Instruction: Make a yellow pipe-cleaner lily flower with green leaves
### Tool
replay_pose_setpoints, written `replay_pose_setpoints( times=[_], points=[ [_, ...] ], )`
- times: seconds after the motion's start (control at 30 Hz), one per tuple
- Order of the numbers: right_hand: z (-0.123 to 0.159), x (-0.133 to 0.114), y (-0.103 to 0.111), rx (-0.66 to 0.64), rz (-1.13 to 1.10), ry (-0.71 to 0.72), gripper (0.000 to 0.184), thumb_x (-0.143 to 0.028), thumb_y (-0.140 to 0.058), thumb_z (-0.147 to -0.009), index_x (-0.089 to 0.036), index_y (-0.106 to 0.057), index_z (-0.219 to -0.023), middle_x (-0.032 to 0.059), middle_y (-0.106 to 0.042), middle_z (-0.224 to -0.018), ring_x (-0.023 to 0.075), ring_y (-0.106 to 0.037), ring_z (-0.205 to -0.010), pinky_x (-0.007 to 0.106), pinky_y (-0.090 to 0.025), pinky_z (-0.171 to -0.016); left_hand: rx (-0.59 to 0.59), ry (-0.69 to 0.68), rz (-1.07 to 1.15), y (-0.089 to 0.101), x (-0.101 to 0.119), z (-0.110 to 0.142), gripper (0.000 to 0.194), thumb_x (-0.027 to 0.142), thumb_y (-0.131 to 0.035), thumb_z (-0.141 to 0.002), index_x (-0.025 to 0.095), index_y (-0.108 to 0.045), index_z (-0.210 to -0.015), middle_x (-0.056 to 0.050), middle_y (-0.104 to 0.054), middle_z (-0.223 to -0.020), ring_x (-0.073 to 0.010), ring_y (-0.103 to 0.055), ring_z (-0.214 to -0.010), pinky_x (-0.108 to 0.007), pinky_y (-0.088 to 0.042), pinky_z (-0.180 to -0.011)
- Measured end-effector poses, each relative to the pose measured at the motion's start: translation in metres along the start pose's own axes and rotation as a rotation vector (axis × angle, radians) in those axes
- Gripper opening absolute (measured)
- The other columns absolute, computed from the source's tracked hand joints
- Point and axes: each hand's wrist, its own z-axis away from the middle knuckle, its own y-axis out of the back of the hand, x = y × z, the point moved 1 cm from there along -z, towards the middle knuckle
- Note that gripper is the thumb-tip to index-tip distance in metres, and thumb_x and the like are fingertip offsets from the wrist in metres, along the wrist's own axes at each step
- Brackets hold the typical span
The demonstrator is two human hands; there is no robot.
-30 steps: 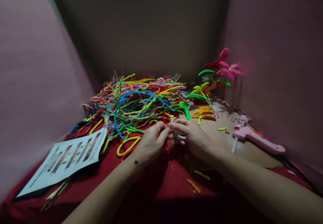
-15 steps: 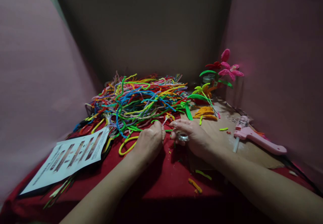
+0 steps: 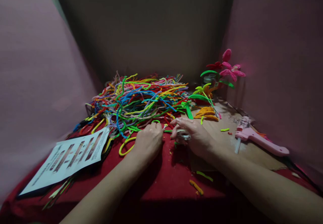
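Note:
My left hand (image 3: pixel 149 139) is closed, knuckles up, above the red cloth. From its fingertips pokes a small pale bundle with yellow tips (image 3: pixel 165 126), like flower stamens; the rest of it is hidden by the hand. Just to the right, my right hand (image 3: pixel 193 133) curls around a silvery, ring-shaped roll (image 3: pixel 183 135) whose exact kind I cannot make out. A narrow gap lies between the two hands. Yellow-handled scissors (image 3: pixel 124 151) lie beside my left wrist, partly covered by it.
A heap of coloured pipe cleaners (image 3: pixel 143 98) lies behind my hands. A printed sheet (image 3: pixel 68 158) is at left. On the right, a pink glue gun (image 3: pixel 262 141) rests on a brown board (image 3: pixel 222 143), near orange petals (image 3: pixel 206 113) and pink pipe-cleaner flowers (image 3: pixel 232 71). Cut scraps (image 3: pixel 196 187) lie in front.
My left hand has turned slightly, and the pale bundle's tip sits lower with less of it showing. My right hand has barely moved and keeps the silvery roll.

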Motion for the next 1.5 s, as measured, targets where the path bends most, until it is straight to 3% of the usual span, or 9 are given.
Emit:
replay_pose_setpoints(
  times=[0.1,0.2,0.27,0.47,0.8,0.93,1.13,1.3,1.5],
  points=[
    [0.001,-0.001,0.000,-0.007,0.028,0.035,0.022,-0.037,-0.054,-0.077,-0.015,-0.057,-0.080,0.0010,-0.060,-0.055,0.0090,-0.044,-0.043,0.020,-0.027,-0.040,0.147,-0.026,0.467,0.014,0.003,0.003,0.022,0.020,-0.041,-0.087,0.013,-0.060,-0.093,-0.011,-0.064,-0.093,-0.0216,-0.061,-0.086,-0.033,-0.046,-0.077],
    [0.001,-0.001,-0.001,-0.009,0.037,0.070,0.019,-0.034,-0.055,-0.077,-0.016,-0.056,-0.073,-0.0008,-0.056,-0.058,0.0083,-0.044,-0.046,0.020,-0.028,-0.043,0.076,-0.043,0.998,0.020,0.008,0.003,0.018,0.026,-0.050,-0.084,0.018,-0.061,-0.095,-0.004,-0.066,-0.092,-0.0158,-0.061,-0.084,-0.027,-0.046,-0.078],
    [0.001,-0.001,-0.001,-0.011,0.035,0.081,0.017,-0.033,-0.057,-0.077,-0.017,-0.056,-0.072,-0.0018,-0.054,-0.061,0.0077,-0.045,-0.049,0.021,-0.029,-0.044,0.031,-0.042,1.156,0.018,0.010,0.001,0.020,0.027,-0.057,-0.079,0.019,-0.062,-0.096,-0.003,-0.066,-0.093,-0.0162,-0.060,-0.085,-0.028,-0.046,-0.079],
    [0.001,0.002,-0.001,-0.023,0.018,0.083,0.016,-0.034,-0.058,-0.077,-0.018,-0.057,-0.076,-0.0027,-0.051,-0.066,0.0073,-0.044,-0.053,0.021,-0.031,-0.048,0.034,0.007,1.193,0.010,0.011,-0.002,0.010,0.025,-0.063,-0.072,0.017,-0.061,-0.077,-0.003,-0.063,-0.084,-0.0166,-0.058,-0.082,-0.029,-0.045,-0.078],
    [0.002,0.001,-0.004,-0.025,0.080,0.097,0.016,-0.034,-0.056,-0.078,-0.018,-0.055,-0.076,-0.0018,-0.053,-0.070,0.0091,-0.048,-0.060,0.021,-0.037,-0.054,0.054,-0.159,0.896,0.016,0.011,0.001,0.009,0.015,-0.046,-0.080,0.018,-0.045,-0.071,0.000,-0.049,-0.075,-0.0120,-0.046,-0.069,-0.025,-0.039,-0.067],
    [0.003,-0.001,-0.004,0.032,0.207,0.157,0.017,-0.035,-0.051,-0.082,-0.018,-0.054,-0.081,-0.0008,-0.054,-0.073,0.0113,-0.052,-0.066,0.024,-0.041,-0.062,0.063,-0.100,0.809,0.020,0.018,0.008,0.010,0.014,-0.045,-0.078,0.019,-0.043,-0.069,0.000,-0.048,-0.070,-0.0125,-0.043,-0.064,-0.027,-0.036,-0.061],
    [0.008,-0.003,-0.006,0.123,0.464,0.360,0.015,-0.031,-0.045,-0.086,-0.020,-0.052,-0.093,-0.0012,-0.055,-0.070,0.0123,-0.054,-0.065,0.026,-0.043,-0.067,-0.229,0.204,1.534,0.021,0.025,0.013,0.012,0.022,-0.052,-0.077,0.018,-0.043,-0.070,0.004,-0.049,-0.053,-0.0078,-0.041,-0.044,-0.021,-0.035,-0.043],
    [0.014,-0.002,-0.007,0.180,0.501,0.477,0.019,-0.031,-0.045,-0.087,-0.021,-0.051,-0.102,0.0032,-0.056,-0.087,0.0143,-0.056,-0.076,0.028,-0.044,-0.071,-0.367,0.421,2.075,0.011,0.030,0.013,0.018,0.016,-0.065,-0.065,0.014,-0.049,-0.073,0.004,-0.049,-0.053,-0.0044,-0.042,-0.039,-0.015,-0.032,-0.034],
    [0.019,-0.004,-0.008,0.234,0.476,0.542,0.015,-0.030,-0.046,-0.086,-0.022,-0.053,-0.097,0.0039,-0.057,-0.092,0.0154,-0.054,-0.078,0.028,-0.042,-0.067,-0.435,0.451,2.189,0.010,0.042,0.012,0.012,0.014,-0.062,-0.063,0.012,-0.051,-0.068,0.004,-0.048,-0.050,-0.0034,-0.042,-0.038,-0.014,-0.030,-0.034]
  ],
)
